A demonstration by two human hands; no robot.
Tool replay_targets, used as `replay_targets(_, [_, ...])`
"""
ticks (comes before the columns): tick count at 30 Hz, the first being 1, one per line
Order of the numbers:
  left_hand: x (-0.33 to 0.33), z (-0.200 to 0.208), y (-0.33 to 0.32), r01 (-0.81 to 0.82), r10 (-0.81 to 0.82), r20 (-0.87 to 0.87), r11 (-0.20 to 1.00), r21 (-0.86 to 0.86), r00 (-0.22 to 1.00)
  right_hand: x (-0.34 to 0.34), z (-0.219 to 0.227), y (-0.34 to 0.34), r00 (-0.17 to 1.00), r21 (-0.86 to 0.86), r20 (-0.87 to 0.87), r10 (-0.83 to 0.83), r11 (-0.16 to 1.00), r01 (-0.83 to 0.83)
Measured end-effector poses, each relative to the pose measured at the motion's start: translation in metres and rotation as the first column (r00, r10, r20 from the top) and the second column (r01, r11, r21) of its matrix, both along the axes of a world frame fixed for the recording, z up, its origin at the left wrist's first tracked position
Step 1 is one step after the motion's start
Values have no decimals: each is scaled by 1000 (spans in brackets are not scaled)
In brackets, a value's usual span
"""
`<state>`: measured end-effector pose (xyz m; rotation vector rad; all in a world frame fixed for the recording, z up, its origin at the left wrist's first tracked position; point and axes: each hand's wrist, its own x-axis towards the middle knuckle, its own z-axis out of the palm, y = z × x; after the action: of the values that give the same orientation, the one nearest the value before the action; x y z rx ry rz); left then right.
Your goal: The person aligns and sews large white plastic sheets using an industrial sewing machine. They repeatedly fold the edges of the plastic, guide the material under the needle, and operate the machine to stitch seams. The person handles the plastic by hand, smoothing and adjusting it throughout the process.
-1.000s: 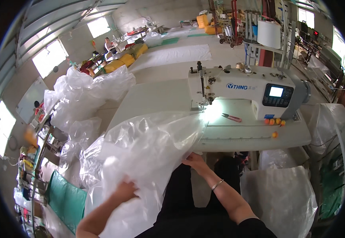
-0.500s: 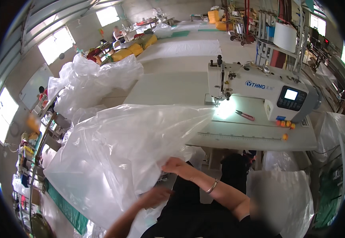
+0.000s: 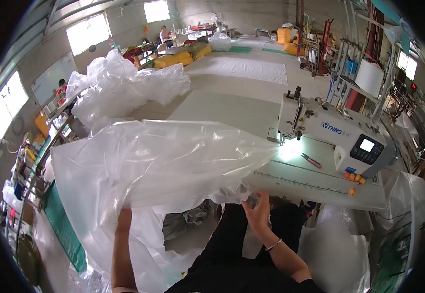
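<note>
A large translucent plastic sheet (image 3: 173, 156) spreads over the left of the sewing table and hangs down its front. One corner narrows to the needle area of a white sewing machine (image 3: 320, 122), where a lamp glows. My left hand (image 3: 125, 215) reaches under the hanging sheet at lower left, and its fingers are hidden by the plastic. At the table's front edge, my right hand (image 3: 258, 210) has thumb and fingers curled around the sheet's near edge. Red-handled thread snips (image 3: 311, 160) lie on the table right of the needle.
Orange beads (image 3: 354, 178) sit near the machine's base, by a ruler strip (image 3: 300, 183) along the front edge. A heap of clear plastic (image 3: 124, 85) stands behind at left. A thread cone (image 3: 369, 78) is at right. Another person (image 3: 164, 35) sits far back.
My left hand has gone left, under the sheet. My right hand has moved right to the sheet's edge near the table front. The sheet's near side is lifted and straighter; the view has shifted.
</note>
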<state>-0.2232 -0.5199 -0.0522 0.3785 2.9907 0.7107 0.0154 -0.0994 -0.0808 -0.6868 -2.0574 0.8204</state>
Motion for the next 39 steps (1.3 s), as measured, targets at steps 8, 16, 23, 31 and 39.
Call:
replay_targets(8, [50, 29, 46, -4, 8, -31, 992, 129, 999, 29, -19, 11, 993, -188, 106, 57, 982, -36])
replay_targets(16, [73, -58, 61, 106, -78, -94, 927, 359, 993, 56, -29, 15, 997, -61, 41, -65, 996, 67])
replay_targets(23, [57, -46, 81, 154, -157, -8, 958, 243, 988, 36, 12, 21, 894, -243, 437, 95, 970, 16])
replay_targets(31, [40, -14, 76, 374, -380, 170, 925, 67, 909, -2, -39, 25, 809, 61, 544, 223, 951, -303])
replay_targets(39, [-74, 80, 41, 421, -442, -105, 891, -171, 891, -29, 58, -136, -407, -393, -221, 886, -463, -795])
